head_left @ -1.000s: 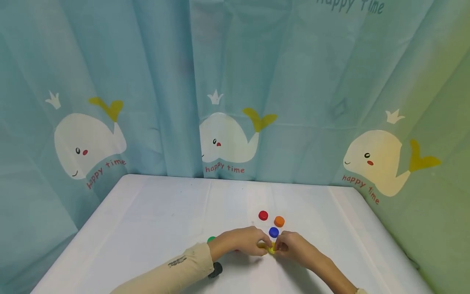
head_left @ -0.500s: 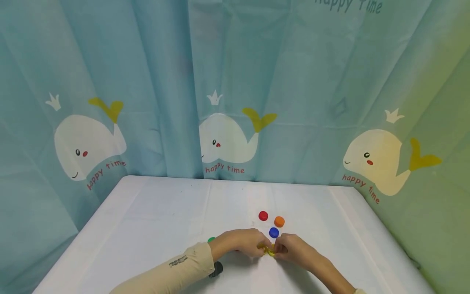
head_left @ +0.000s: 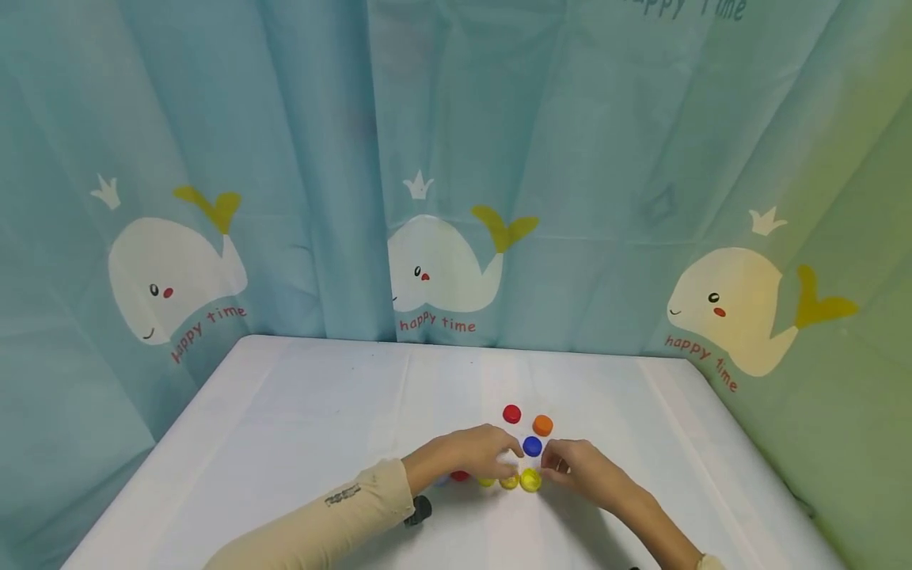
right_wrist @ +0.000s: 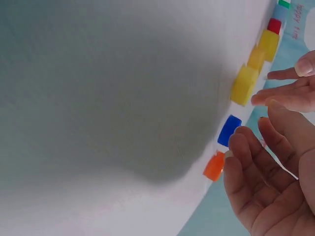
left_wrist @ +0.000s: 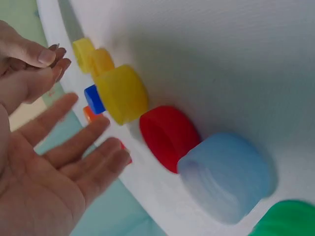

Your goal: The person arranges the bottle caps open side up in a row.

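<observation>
Bottle caps in several colours stand on the white table. My left hand (head_left: 479, 451), fingers relaxed and holding nothing, hovers over a row of caps; a yellow cap (head_left: 486, 480), a darker yellow cap (head_left: 509, 481) and another yellow cap (head_left: 530, 480) show below its fingertips. To the right of that last cap, my right hand (head_left: 586, 467) hangs with loosely bent fingers and nothing between them. Beyond the hands lies a blue cap (head_left: 532, 446). The left wrist view also shows a red cap (left_wrist: 169, 137), a light blue cap (left_wrist: 226, 177) and a green cap (left_wrist: 288, 221) in the row.
Farther back on the table (head_left: 321, 412) are another red cap (head_left: 511, 413) and an orange cap (head_left: 543, 425). A black object (head_left: 419, 511) sits by the left sleeve. A curtain with whale prints (head_left: 442, 269) hangs behind the table's far edge.
Both hands have let go of the yellow caps and drawn slightly apart and upward. The yellow caps now show side by side in the row.
</observation>
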### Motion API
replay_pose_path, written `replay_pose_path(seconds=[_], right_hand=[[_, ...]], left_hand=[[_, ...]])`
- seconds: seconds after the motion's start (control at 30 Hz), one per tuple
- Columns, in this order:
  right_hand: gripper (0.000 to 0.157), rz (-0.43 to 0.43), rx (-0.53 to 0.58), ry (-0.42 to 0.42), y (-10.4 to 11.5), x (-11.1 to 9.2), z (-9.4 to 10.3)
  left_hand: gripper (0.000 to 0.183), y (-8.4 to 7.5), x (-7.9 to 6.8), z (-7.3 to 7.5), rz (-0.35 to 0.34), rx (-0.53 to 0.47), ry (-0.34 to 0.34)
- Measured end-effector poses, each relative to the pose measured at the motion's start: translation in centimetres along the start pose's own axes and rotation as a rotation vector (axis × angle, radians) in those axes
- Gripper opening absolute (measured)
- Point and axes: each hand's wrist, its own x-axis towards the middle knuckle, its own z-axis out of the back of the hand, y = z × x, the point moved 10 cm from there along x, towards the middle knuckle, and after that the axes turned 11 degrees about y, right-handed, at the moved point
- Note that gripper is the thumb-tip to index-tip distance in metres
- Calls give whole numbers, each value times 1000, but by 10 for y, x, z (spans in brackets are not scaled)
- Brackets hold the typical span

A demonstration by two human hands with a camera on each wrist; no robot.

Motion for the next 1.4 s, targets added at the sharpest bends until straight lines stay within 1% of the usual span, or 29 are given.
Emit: replay_pose_path(seconds=[0.1, 0.2, 0.3, 0.4, 0.5, 0.57, 0.63, 0.73, 0.8, 0.93, 1.0, 1.1, 1.2, 1.3, 1.4], right_hand=[[9, -25, -25, -12, -2, 2, 5], [9, -25, -47, -43, -1, 4, 11], [11, -40, -59, -77, -1, 9, 18], [14, -100, -49, -117, -5, 14, 23], [16, -178, -30, -165, -12, 20, 29], [17, -222, -19, -192, -16, 23, 33], [20, -252, -6, -200, -19, 26, 35], [22, -267, 16, -183, -22, 34, 37], [24, -260, 14, -169, -23, 40, 38], [26, -257, -8, -129, -26, 54, 36], [28, -261, -14, -102, -28, 61, 34], [29, -282, -24, -70, -34, 70, 32], [29, -310, -50, -46, -39, 76, 30], [30, -328, -90, -32, -43, 78, 27], [33, -331, -115, -32, -43, 78, 25]], left_hand=[[29, 7, -4, 11, 94, -42, -47], [28, 12, -8, 22, 171, -70, -117], [27, 16, -11, 31, 227, -86, -179], [24, 20, -12, 35, 265, -109, -206], [21, 23, -10, 38, 295, -131, -210], [20, 24, -6, 41, 299, -128, -211], [20, 23, -1, 45, 295, -103, -216], [17, 24, 5, 53, 293, -62, -228], [17, 27, 9, 56, 312, -48, -231], [19, 39, 15, 57, 362, -28, -209], [20, 44, 18, 56, 378, -22, -191], [21, 49, 23, 58, 387, -17, -185], [29, 54, 26, 58, 396, -44, -181], [39, 56, 29, 54, 404, -81, -167], [40, 57, 32, 49, 406, -88, -147]])
